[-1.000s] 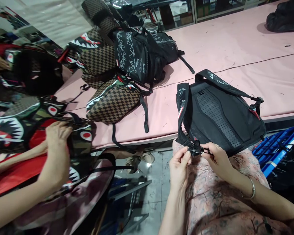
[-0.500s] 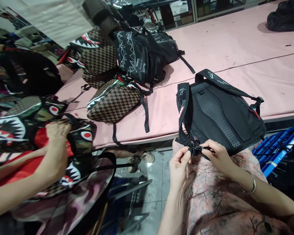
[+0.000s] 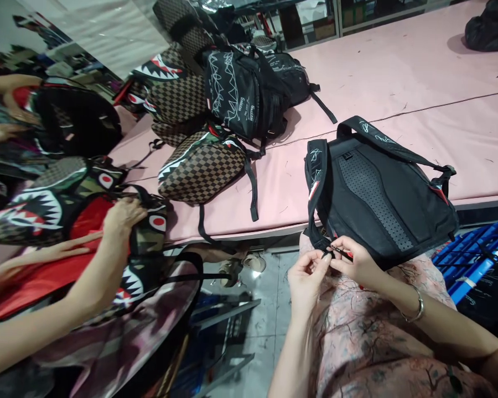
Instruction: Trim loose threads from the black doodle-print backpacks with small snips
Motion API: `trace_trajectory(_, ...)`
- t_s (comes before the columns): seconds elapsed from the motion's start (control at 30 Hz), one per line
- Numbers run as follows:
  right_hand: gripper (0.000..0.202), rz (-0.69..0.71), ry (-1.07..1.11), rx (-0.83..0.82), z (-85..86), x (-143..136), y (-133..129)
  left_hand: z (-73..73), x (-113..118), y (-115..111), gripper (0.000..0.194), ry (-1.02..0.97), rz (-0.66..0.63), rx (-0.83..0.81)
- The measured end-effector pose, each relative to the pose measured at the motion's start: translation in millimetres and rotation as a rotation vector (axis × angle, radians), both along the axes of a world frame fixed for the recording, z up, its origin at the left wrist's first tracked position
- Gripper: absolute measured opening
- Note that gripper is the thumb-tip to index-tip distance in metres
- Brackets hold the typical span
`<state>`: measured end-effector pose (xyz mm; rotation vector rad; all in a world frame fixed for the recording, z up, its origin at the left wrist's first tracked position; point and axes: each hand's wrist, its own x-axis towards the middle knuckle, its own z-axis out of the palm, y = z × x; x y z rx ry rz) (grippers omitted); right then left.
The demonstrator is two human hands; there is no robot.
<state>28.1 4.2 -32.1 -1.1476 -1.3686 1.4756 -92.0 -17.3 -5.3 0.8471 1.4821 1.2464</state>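
Observation:
A black backpack (image 3: 419, 207) lies on the pink table with its padded back and perforated panel facing up, its lower edge overhanging the table toward my lap. At its lower left corner, my left hand (image 3: 307, 279) pinches the end of the black strap (image 3: 318, 239) between thumb and fingers. Close beside it, my right hand (image 3: 359, 264) is closed on a slim dark tool (image 3: 342, 253); its kind is hard to make out. The fingertips of both hands nearly meet, hiding the strap's end. White scribbled print marks the shoulder straps.
The pink table (image 3: 406, 77) carries checkered shark-face backpacks (image 3: 203, 166) and black printed backpacks (image 3: 240, 94). At left, a co-worker's hands (image 3: 124, 215) handle a backpack with red lining; another person's hands show behind. A blue plastic rack (image 3: 477, 257) stands at lower right.
My hands have drawn closer together at the strap's end, the right one shifting left. The co-worker's second hand now shows flat on the red lining. The view has shifted slightly.

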Motion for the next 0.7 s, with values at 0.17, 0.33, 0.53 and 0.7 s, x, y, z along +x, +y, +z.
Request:
trace_trajectory(0.17, 0.017, 0.002, -0.095, 0.014, 3.6, 18.4, 6.5, -4.6, -2.7, 0.7, 0.012, 0.507, -0.034, 0.195)
trace_trajectory(0.33, 0.017, 0.185, -0.402, 0.15, 16.9, 44.7, 24.1, -3.8, -12.5, 1.9, 0.012, 0.63, -0.159, 0.251)
trace_trajectory(0.53, 0.018, 0.403, -0.528, 0.306, 25.3, 53.7, 42.9, -0.1, -21.0, 4.7, 0.011, 0.59, -0.249, 0.239)
trace_trajectory(0.7, 0.016, 0.516, -0.535, 0.328, 27.3, 53.1, 51.6, 1.7, -20.6, 6.0, 0.01, 0.552, -0.254, 0.229)
